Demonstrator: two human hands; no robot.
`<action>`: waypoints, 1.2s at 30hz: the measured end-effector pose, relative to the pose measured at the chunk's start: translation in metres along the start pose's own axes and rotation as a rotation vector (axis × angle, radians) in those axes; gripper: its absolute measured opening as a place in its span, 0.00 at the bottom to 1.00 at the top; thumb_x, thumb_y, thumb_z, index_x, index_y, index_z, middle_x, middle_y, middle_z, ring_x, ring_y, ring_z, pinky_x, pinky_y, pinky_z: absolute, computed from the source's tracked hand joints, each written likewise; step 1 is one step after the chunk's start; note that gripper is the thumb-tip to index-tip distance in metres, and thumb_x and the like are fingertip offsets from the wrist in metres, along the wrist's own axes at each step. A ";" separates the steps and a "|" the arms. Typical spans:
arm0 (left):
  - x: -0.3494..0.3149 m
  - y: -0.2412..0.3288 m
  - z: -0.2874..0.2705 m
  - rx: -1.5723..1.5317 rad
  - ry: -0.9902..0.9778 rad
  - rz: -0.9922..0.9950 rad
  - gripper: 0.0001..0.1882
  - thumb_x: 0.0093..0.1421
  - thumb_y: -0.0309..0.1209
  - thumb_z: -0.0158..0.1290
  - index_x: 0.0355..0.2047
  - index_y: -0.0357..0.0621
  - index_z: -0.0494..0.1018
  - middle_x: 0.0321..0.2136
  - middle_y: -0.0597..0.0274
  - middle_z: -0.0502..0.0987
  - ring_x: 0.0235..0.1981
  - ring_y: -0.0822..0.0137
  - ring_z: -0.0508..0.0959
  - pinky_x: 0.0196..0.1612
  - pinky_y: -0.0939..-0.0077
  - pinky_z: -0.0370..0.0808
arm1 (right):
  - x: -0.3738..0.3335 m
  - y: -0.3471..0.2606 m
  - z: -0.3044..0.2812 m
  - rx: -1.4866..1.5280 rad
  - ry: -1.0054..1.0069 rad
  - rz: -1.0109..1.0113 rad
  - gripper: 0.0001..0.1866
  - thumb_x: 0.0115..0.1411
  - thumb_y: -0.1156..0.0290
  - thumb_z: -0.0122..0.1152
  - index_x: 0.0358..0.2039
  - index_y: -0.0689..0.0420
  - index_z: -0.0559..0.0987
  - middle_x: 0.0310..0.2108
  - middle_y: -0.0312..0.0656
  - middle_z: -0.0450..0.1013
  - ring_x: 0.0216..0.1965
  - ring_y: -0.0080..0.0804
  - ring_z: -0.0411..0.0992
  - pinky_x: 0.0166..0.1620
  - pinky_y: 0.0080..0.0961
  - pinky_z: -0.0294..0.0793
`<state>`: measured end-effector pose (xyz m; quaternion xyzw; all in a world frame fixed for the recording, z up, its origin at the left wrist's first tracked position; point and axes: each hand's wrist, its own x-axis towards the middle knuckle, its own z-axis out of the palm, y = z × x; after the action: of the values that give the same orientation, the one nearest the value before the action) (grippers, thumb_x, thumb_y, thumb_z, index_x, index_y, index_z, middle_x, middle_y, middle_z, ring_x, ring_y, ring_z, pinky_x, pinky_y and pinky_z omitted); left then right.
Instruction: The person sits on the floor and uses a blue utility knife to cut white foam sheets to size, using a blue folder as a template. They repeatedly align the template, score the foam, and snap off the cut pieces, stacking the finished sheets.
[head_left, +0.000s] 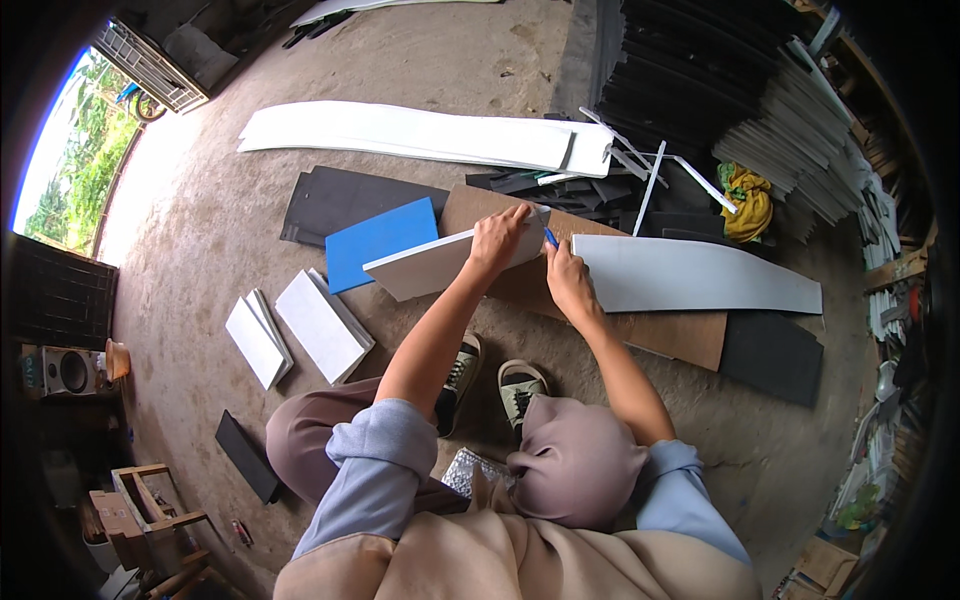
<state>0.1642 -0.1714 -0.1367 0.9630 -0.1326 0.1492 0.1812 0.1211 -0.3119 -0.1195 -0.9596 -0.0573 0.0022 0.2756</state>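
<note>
My left hand [500, 238] is closed on the upper edge of a white foam sheet [425, 266], which is tilted up off the surface beneath. Just to the right, my right hand [570, 278] grips a small blue utility knife [550, 237], its tip close to the sheet's right end. Under both hands lies a brown board [680, 335]. A long, pale sheet [700, 277] rests on this board, right of my right hand. Beside the tilted sheet, a flat blue sheet [380, 240] lies partly over a dark grey one [345, 200].
Long white sheets [400, 132] lie beyond the board, with dark offcuts [590, 195] nearby. White pieces [325, 325] are stacked at left, and a black piece [247, 455] lies nearer. Tall stacks of dark sheets [690, 70] and a yellow cloth [745, 203] stand at far right.
</note>
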 end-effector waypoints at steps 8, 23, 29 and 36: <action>0.000 0.000 0.000 -0.024 0.027 0.000 0.12 0.49 0.34 0.50 0.34 0.50 0.64 0.26 0.64 0.73 0.28 0.61 0.75 0.25 0.67 0.70 | 0.000 -0.001 0.003 0.009 -0.019 0.017 0.18 0.60 0.60 0.34 0.31 0.64 0.63 0.16 0.58 0.67 0.21 0.54 0.69 0.19 0.41 0.69; 0.000 0.001 -0.002 -0.037 0.049 -0.001 0.11 0.49 0.33 0.50 0.32 0.48 0.65 0.25 0.64 0.73 0.27 0.62 0.75 0.26 0.69 0.70 | 0.000 -0.007 0.004 -0.023 -0.011 0.051 0.17 0.60 0.61 0.34 0.31 0.64 0.63 0.15 0.58 0.67 0.20 0.56 0.68 0.19 0.43 0.67; -0.002 0.003 0.002 -0.019 0.032 0.021 0.09 0.49 0.30 0.48 0.31 0.46 0.63 0.23 0.62 0.72 0.27 0.62 0.74 0.25 0.70 0.71 | 0.010 -0.003 0.016 -0.017 -0.011 0.038 0.16 0.60 0.62 0.36 0.32 0.66 0.63 0.15 0.58 0.67 0.20 0.54 0.69 0.19 0.43 0.68; -0.007 0.007 -0.005 0.017 -0.041 0.014 0.08 0.50 0.27 0.44 0.32 0.46 0.62 0.24 0.61 0.71 0.27 0.62 0.74 0.25 0.70 0.71 | 0.007 -0.002 0.014 -0.116 -0.040 -0.029 0.14 0.59 0.65 0.37 0.29 0.65 0.64 0.17 0.54 0.69 0.21 0.46 0.72 0.18 0.32 0.70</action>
<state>0.1541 -0.1744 -0.1331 0.9664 -0.1420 0.1316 0.1692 0.1275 -0.3019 -0.1303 -0.9728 -0.0767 0.0139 0.2184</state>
